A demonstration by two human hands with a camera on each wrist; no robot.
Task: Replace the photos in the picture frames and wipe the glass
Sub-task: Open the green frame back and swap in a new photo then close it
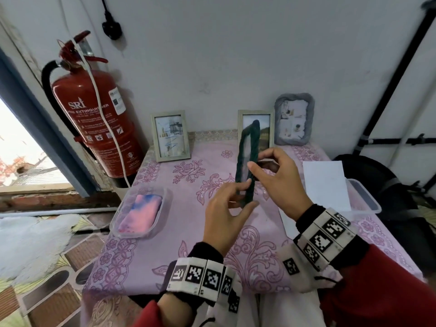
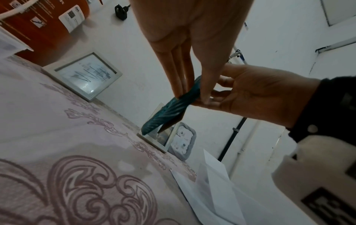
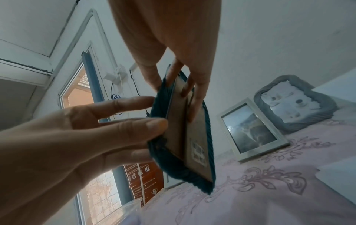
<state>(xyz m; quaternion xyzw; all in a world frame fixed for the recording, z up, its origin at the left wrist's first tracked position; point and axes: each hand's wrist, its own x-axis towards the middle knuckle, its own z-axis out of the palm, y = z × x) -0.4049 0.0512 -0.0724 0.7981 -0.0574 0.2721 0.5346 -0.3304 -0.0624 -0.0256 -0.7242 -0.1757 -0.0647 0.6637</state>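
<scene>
A dark green fabric-covered picture frame [image 1: 246, 161] stands upright and edge-on in the air above the middle of the table. My left hand [image 1: 250, 194] pinches its lower edge between thumb and fingers. My right hand [image 1: 259, 161] holds it from the right, fingers on its back. In the right wrist view the frame's [image 3: 192, 144] brown cardboard back shows, with my right fingers [image 3: 194, 112] pressed on it. The left wrist view shows the frame [image 2: 169, 112] pinched by my left hand [image 2: 192, 95]. A pink-and-blue cloth [image 1: 140, 213] lies in a clear container [image 1: 165, 192] at the left.
Against the back wall stand a white frame [image 1: 170, 135], a second white frame with a landscape [image 1: 264, 128] and a grey fabric frame [image 1: 294, 119]. White sheets [image 1: 325, 185] lie on a clear tray [image 1: 368, 199] at the right. A red fire extinguisher [image 1: 94, 119] hangs left of the table.
</scene>
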